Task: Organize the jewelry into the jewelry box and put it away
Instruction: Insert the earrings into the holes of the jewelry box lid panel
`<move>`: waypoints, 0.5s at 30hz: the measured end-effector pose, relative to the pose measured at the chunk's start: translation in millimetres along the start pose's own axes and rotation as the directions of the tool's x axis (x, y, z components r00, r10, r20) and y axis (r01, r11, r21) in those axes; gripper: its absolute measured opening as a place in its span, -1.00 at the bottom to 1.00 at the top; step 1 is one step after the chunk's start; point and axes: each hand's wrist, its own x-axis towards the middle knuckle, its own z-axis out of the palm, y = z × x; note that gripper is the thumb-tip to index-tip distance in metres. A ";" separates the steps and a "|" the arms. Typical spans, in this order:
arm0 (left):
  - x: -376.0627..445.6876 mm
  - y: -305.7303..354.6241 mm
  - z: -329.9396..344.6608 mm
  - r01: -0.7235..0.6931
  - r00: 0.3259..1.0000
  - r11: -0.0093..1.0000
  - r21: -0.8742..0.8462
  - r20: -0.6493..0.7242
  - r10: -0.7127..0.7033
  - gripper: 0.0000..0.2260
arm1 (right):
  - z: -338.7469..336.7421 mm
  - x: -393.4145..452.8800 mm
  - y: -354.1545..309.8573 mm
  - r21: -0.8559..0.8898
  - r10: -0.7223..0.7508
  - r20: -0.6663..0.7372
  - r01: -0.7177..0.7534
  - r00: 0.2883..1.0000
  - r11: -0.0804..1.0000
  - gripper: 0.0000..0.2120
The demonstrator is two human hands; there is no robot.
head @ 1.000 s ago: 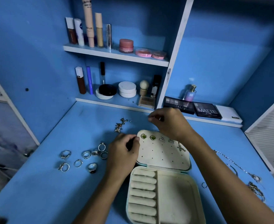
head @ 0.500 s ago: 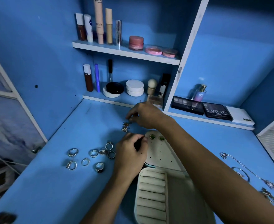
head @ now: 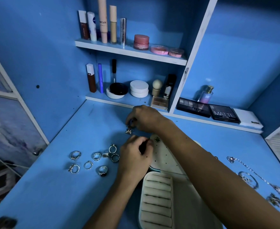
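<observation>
The jewelry box (head: 159, 200) lies open on the blue desk (head: 45, 187). Its long side runs away from the person, and its lid (head: 166, 158) lies flat at the far end. The left hand (head: 136, 158) grips the lid's left edge with curled fingers. The right hand (head: 145, 118) reaches across, past the lid. Its fingertips are pinched together on a butterfly earring (head: 128, 131), which hangs just below them. The rings (head: 94, 160) lie left of the box.
</observation>
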 end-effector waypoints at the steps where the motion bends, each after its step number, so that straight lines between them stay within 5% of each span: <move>1: -0.1 -0.2 -0.1 0.000 1.000 1.000 0.002 0.000 0.000 -0.86 | 0.5 0.0 0.0 0.000 0.001 -0.010 -0.001 1.000 1.000 -0.76; 15: -0.3 0.1 0.0 -0.004 1.000 1.000 -0.004 -0.002 0.004 -0.87 | -2.3 -4.0 8.5 0.151 0.014 -0.108 0.003 0.994 0.988 -0.91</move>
